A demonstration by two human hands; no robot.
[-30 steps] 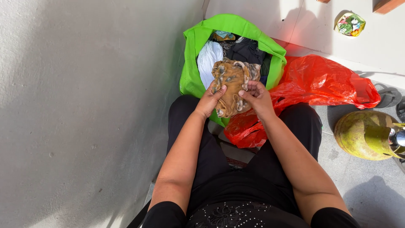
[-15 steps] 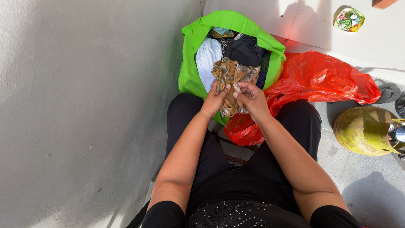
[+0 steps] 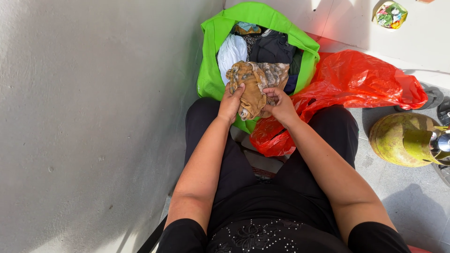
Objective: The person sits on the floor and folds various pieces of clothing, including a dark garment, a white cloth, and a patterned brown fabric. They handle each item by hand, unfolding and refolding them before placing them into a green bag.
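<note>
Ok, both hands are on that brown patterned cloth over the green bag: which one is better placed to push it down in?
Probably the left hand: it grips the brown patterned cloth from the side nearest the green bag, right over the opening. The right hand pinches the lower edge nearer the red plastic bag.

Brown patterned cloth (image 3: 255, 86) between both hands (image 3: 257, 104)
</note>
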